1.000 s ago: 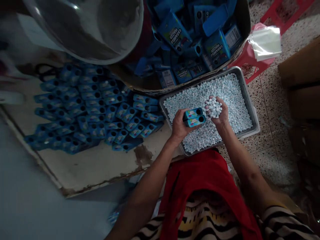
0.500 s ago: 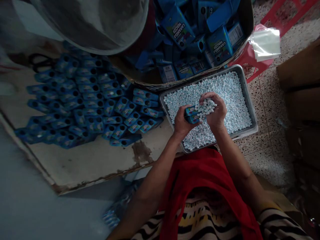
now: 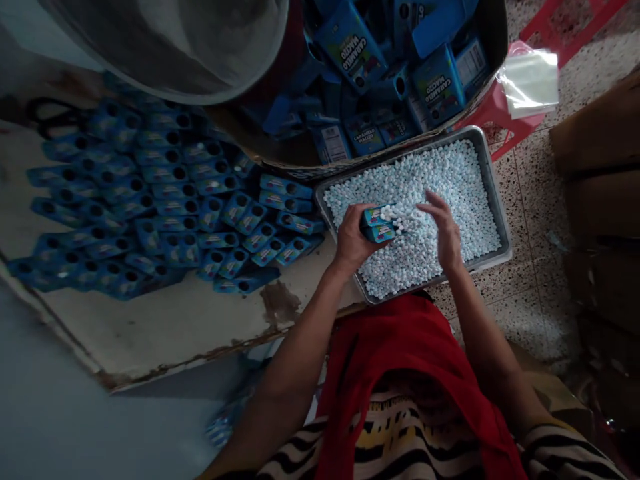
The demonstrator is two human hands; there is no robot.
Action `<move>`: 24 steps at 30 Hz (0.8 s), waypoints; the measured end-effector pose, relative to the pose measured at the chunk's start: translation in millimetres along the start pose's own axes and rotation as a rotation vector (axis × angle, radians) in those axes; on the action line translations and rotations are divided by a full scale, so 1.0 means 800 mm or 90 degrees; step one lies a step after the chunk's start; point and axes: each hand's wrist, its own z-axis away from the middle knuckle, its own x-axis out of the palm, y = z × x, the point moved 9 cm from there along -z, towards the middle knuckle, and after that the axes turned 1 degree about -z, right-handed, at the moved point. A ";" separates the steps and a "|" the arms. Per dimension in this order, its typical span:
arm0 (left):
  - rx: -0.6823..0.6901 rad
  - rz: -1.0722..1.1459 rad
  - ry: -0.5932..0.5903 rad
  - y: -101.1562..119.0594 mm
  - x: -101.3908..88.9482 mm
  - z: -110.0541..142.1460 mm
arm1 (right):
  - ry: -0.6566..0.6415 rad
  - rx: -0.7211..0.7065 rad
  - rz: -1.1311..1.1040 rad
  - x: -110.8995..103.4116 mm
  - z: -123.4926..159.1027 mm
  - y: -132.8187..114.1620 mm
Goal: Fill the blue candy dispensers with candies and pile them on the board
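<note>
Two small blue candy boxes (image 3: 379, 232) are gripped side by side in my left hand (image 3: 351, 238), over the left part of a metal tray (image 3: 493, 193). White candies lie heaped at the tops of these boxes and cover their holes; some are spilling off to the right. Pale white and light-blue candies (image 3: 450, 180) fill the tray. My right hand (image 3: 447, 230) is apart from the boxes, above the tray's middle, with its fingers stretched out and nothing held in it.
Several blue boxes with round holes (image 3: 170, 193) stand on the worn table (image 3: 185, 320) to the left. A carton of blue boxes (image 3: 280, 167) and a large metal bowl (image 3: 210, 53) are behind. At right are a red stool (image 3: 515, 137) and brown cartons (image 3: 595, 133).
My right hand brought a handful of candies to the boxes, tipped them over the tops, then drew back to the right, emptied. My left hand kept hold of both boxes.
</note>
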 end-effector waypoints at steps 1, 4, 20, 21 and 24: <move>0.002 -0.016 -0.016 -0.002 -0.009 -0.003 | 0.080 0.039 0.100 -0.037 0.006 0.024; 0.005 -0.100 -0.068 -0.015 -0.036 -0.018 | 0.251 0.127 0.372 -0.121 0.027 0.090; 0.022 -0.259 -0.338 -0.011 0.082 -0.089 | 0.153 0.005 0.327 0.008 -0.023 0.116; 0.013 -0.245 -0.323 -0.012 0.079 -0.088 | 0.139 0.004 0.279 0.016 -0.027 0.112; -0.014 -0.179 -0.249 -0.015 0.062 -0.081 | 0.140 0.015 0.158 0.040 -0.033 0.090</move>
